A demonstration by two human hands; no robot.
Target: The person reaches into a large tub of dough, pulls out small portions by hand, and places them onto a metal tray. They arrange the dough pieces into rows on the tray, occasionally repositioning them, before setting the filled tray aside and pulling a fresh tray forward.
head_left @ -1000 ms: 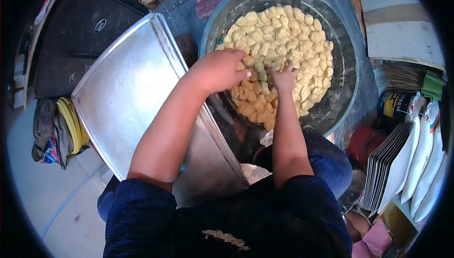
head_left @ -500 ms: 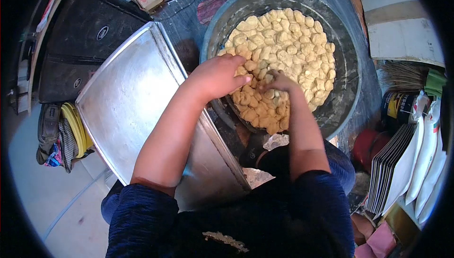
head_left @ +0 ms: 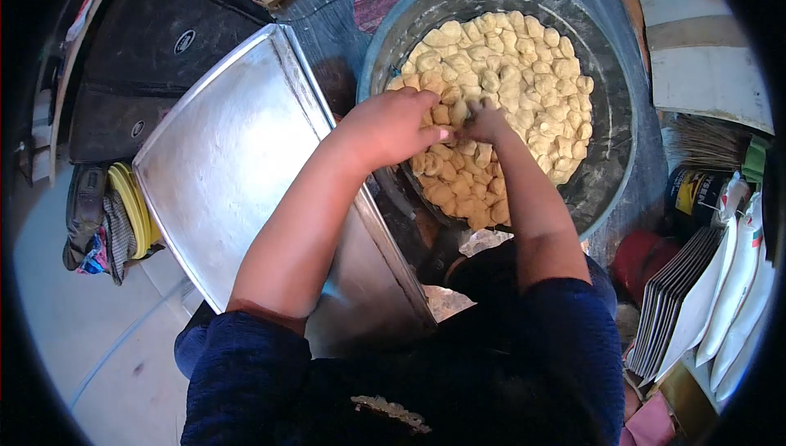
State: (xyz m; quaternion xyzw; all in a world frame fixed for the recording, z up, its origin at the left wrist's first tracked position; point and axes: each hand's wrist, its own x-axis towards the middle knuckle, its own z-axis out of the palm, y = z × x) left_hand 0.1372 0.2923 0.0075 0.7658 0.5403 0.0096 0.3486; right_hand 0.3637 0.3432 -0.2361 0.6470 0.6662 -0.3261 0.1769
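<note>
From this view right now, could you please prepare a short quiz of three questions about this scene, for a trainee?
1. True or false: the metal tray is on the person's left of the round tub.
2. Choose one. The pale yellow lumps lie in:
A) the metal tray
B) the round tub
C) the white packets
3. Fill in: the ____ hand is nearer to the metal tray.

Key:
1. True
2. B
3. Left: the left hand

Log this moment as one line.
left hand: at yellowish lumps; right hand: at lumps; lumps: inside dark tub; metal tray: beside tub
</note>
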